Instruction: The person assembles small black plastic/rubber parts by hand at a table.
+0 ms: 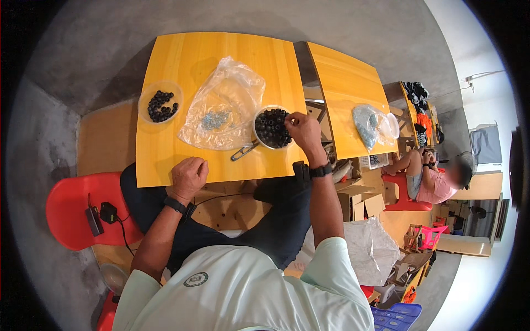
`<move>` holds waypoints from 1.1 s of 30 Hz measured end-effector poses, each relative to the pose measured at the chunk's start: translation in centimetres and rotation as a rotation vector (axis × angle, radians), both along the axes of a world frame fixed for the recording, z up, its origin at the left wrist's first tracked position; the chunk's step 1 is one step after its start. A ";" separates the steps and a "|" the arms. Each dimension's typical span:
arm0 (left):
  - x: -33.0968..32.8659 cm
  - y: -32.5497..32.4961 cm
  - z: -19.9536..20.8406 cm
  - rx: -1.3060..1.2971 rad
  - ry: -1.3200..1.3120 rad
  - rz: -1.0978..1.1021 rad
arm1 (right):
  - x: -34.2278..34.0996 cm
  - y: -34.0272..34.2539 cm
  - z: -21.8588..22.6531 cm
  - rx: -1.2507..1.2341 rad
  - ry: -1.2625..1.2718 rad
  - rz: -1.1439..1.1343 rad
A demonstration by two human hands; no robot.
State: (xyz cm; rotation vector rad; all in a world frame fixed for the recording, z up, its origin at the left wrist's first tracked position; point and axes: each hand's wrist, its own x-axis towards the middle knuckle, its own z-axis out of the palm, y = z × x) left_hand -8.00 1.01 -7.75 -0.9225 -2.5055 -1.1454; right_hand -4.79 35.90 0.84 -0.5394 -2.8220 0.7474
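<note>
My right hand (303, 132) reaches over the right rim of a round tub (255, 136) full of black bead-like pieces (270, 128). Its fingers are pinched together at the edge of the pieces; whatever may be between the fingertips is hidden. Resting by the front edge of the yellow table (221, 172), my left hand (189, 174) is curled closed, and its inside does not show. A clear plastic bag (223, 105) with small bluish bits (215, 119) lies left of the tub. Beside the tub lies a slim metal tool (243, 150), its kind unclear.
A second clear tub (142, 105) at the table's left holds more black pieces. On the right table (350, 74) lies another plastic bag (366, 128). A red chair (72, 212) carries a black power adapter (94, 222). Cardboard boxes (369, 207) and a seated person (433, 185) are at the right.
</note>
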 end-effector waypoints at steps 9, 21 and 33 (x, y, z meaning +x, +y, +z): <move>-0.1 0.3 0.0 -0.005 0.000 -0.009 | -3.7 0.7 -2.0 0.232 -0.003 0.175; 0.0 0.0 -0.4 -0.018 0.008 -0.003 | -4.0 -0.3 -0.8 0.045 -0.027 0.026; 0.1 0.2 -0.1 -0.014 0.003 -0.005 | -7.1 -3.0 -2.6 0.273 -0.279 -0.079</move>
